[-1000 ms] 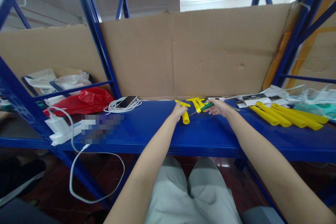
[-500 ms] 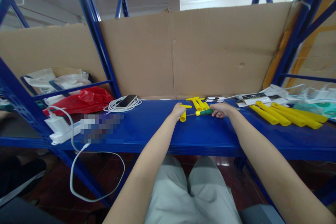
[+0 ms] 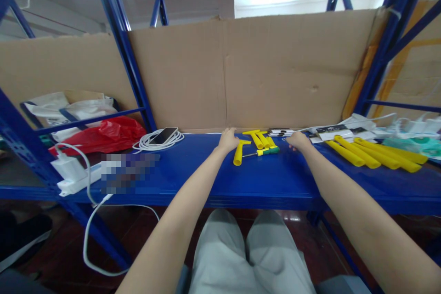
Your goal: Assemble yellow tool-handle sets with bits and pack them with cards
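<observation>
My left hand [image 3: 228, 140] rests at the back of the blue shelf [image 3: 193, 172] with its fingers stretched out, holding nothing I can see. Just to its right lies a yellow T-shaped tube piece [image 3: 238, 153]. A screwdriver [image 3: 268, 151] with a green and yellow handle lies on the shelf, its tip pointing left toward that piece. My right hand [image 3: 298, 141] is right of the screwdriver, apart from it. Its fingers are curled down over tiny items at the shelf surface; what they pinch, if anything, is too small to make out. Several more yellow T-shaped pieces [image 3: 255, 138] lie between the hands.
Long yellow tubes [image 3: 347, 153] lie on the right, beside white and black packets [image 3: 332, 132]. A phone [image 3: 166, 135] sits on a coiled white cable at left, near a white power strip [image 3: 74, 184] and a red bag [image 3: 113, 134]. Cardboard [image 3: 292, 73] stands behind.
My left hand has let go of the yellow T-shaped piece and moved left and back. My right hand has released the screwdriver and moved right. Both now lie on the shelf.
</observation>
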{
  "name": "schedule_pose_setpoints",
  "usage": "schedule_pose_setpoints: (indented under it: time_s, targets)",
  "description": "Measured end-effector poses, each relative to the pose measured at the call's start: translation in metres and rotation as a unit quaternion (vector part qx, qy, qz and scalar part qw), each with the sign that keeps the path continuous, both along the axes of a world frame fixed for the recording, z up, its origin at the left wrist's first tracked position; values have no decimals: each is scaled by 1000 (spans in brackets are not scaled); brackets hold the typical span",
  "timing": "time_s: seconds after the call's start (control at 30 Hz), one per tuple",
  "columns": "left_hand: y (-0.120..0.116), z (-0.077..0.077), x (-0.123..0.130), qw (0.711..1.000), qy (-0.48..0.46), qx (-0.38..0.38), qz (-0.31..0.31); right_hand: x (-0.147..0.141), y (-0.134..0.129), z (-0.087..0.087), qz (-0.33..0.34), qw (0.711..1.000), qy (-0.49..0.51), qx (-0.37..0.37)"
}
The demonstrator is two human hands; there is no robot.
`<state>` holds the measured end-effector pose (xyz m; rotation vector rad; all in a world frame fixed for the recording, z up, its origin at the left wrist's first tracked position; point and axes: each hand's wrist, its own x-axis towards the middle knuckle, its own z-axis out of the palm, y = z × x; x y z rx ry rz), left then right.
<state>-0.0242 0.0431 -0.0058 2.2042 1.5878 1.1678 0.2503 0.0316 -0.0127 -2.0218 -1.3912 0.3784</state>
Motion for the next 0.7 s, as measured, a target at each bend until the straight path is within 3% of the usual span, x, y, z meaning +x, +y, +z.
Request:
schedule_pose_setpoints:
  time_s: [0.13, 0.23, 0.43, 0.7]
  targets:
    - [6, 10, -12, 995, 82, 43, 21, 15, 13, 5, -47, 988, -147, -30]
    - [5, 2, -15, 994, 72, 68, 36, 21, 20, 5, -31, 980, -195, -23]
    - [4, -24, -15, 993, 63, 94, 27, 17, 38, 0, -119, 979, -167, 14]
    - [8, -29, -15, 995, 42, 93, 18, 12, 67, -4, -160, 981, -107, -3]
